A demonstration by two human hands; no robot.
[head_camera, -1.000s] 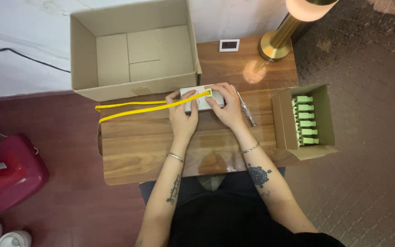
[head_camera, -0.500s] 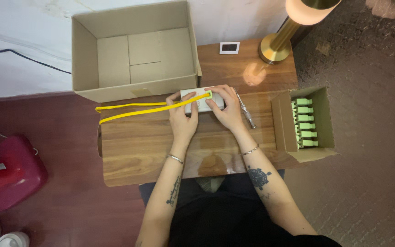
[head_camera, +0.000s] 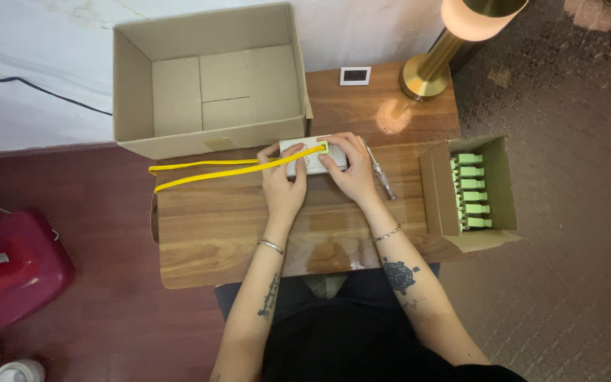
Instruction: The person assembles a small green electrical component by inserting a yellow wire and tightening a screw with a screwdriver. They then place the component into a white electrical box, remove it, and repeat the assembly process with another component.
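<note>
On the wooden table (head_camera: 213,233) both my hands hold a small white flat device (head_camera: 310,161) near its far edge. My left hand (head_camera: 282,180) grips its left end and also pinches a yellow cable (head_camera: 213,170) that loops out to the left. My right hand (head_camera: 344,166) covers the device's right end, with fingertips at a green connector (head_camera: 324,147) on the cable's tip at the device's top edge.
A large open, empty cardboard box (head_camera: 206,85) stands behind the hands. A small open box of several green connectors (head_camera: 472,191) sits at the right edge. A screwdriver (head_camera: 380,171) lies beside my right hand. A brass lamp (head_camera: 429,67), a small white square object (head_camera: 355,75) and a red case (head_camera: 8,265) on the floor are nearby.
Almost nothing differs: both hands stay on the white device, and the fingers shift slightly around the green connector.
</note>
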